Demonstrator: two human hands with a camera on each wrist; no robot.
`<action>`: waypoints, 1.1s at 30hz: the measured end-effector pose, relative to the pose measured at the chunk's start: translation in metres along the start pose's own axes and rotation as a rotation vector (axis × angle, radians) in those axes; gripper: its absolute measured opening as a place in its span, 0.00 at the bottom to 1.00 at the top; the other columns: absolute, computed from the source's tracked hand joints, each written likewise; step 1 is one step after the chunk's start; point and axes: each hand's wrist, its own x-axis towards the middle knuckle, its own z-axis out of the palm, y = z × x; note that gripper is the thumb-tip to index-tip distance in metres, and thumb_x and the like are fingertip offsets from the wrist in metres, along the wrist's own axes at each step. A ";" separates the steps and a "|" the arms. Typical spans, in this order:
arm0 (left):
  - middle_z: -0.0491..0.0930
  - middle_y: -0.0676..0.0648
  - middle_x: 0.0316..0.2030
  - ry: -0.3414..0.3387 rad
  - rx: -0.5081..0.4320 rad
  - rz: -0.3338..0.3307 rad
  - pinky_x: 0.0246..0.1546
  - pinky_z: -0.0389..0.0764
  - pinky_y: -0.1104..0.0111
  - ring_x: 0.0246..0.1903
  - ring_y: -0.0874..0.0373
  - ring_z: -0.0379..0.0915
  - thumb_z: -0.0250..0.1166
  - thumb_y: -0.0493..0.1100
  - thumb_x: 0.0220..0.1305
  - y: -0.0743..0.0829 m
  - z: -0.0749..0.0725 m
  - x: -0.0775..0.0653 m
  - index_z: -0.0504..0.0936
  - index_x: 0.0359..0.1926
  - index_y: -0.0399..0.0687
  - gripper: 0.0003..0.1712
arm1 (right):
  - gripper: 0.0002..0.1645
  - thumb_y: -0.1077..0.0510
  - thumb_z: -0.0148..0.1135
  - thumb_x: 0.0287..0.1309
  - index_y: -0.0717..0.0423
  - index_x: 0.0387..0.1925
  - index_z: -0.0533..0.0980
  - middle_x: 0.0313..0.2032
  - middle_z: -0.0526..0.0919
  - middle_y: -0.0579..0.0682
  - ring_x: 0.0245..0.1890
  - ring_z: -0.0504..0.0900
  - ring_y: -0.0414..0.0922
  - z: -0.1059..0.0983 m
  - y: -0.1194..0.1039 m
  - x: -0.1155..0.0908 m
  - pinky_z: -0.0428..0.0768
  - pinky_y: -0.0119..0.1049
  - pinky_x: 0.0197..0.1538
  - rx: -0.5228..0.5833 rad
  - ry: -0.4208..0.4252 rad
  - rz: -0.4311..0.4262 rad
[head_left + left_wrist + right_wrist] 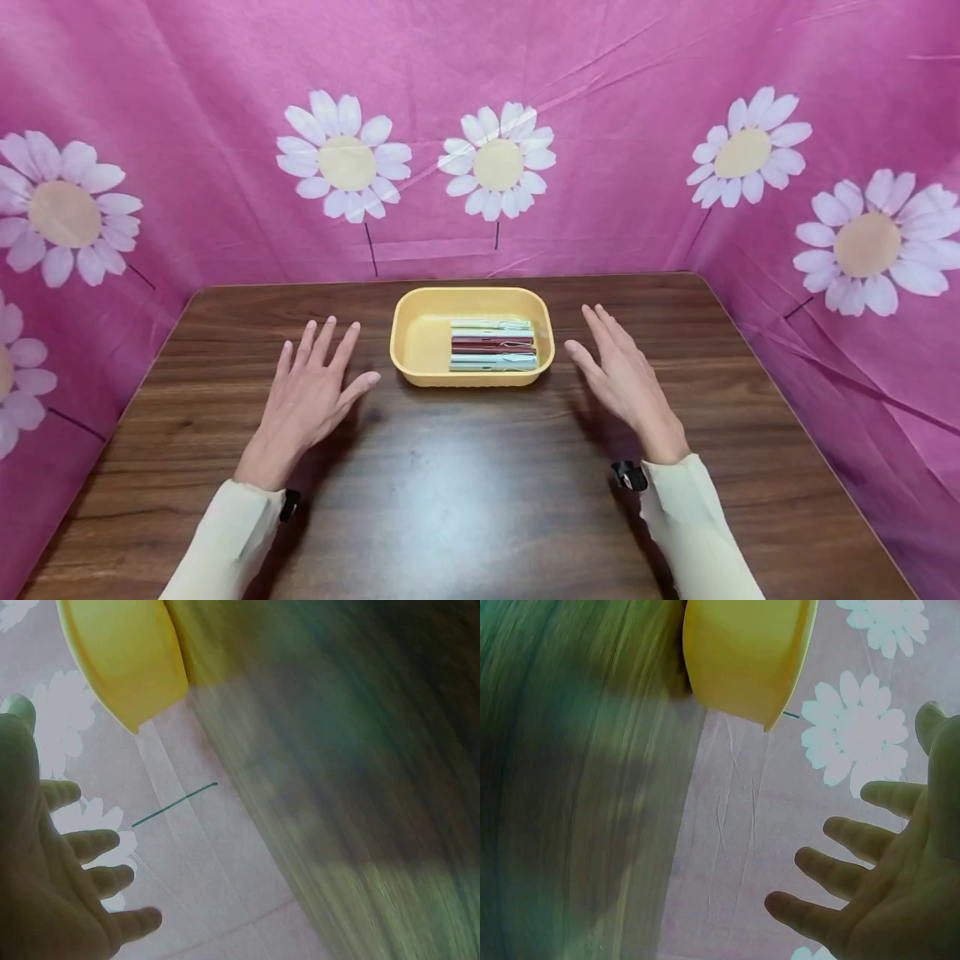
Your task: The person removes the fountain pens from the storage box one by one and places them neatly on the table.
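From where I stand, the yellow plastic tray sits close to the far edge of the wood-grain table, roughly midway between its two far corners. Inside, a row of slim pens lies side by side, pushed toward the tray's right end, with the clips I can make out pointing that way; some are pale green or silvery, those in the middle dark red.

The person's left hand is held over the table just beside the tray's left end, its grip wide, fingers fanned and thumb out toward the tray. The right hand is near the tray's right end, also wide, fingers straight and thumb apart; neither touches the tray.

Cream sleeves cover both forearms, and a small black device shows at the right wrist. Past the far edge hangs a pink cloth printed with white daisies.
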 end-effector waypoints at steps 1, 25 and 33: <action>0.51 0.33 0.77 0.010 -0.010 0.008 0.70 0.44 0.35 0.76 0.33 0.41 0.50 0.69 0.74 0.001 0.000 0.001 0.54 0.80 0.51 0.45 | 0.43 0.34 0.43 0.76 0.53 0.80 0.52 0.79 0.50 0.58 0.76 0.51 0.62 0.001 0.000 0.000 0.53 0.66 0.71 0.014 0.003 0.002; 0.63 0.33 0.71 0.163 -0.125 0.147 0.69 0.58 0.40 0.73 0.35 0.53 0.64 0.62 0.68 0.025 0.004 0.030 0.66 0.74 0.43 0.42 | 0.41 0.37 0.52 0.74 0.52 0.78 0.58 0.73 0.63 0.60 0.72 0.62 0.59 0.026 -0.014 0.006 0.61 0.58 0.71 0.278 0.098 0.085; 0.62 0.32 0.72 0.163 -0.118 0.187 0.68 0.60 0.40 0.72 0.35 0.54 0.64 0.62 0.69 0.034 0.008 0.037 0.67 0.73 0.42 0.42 | 0.39 0.41 0.54 0.74 0.55 0.77 0.59 0.72 0.66 0.60 0.68 0.68 0.60 0.031 -0.015 0.009 0.68 0.59 0.66 0.334 0.099 0.105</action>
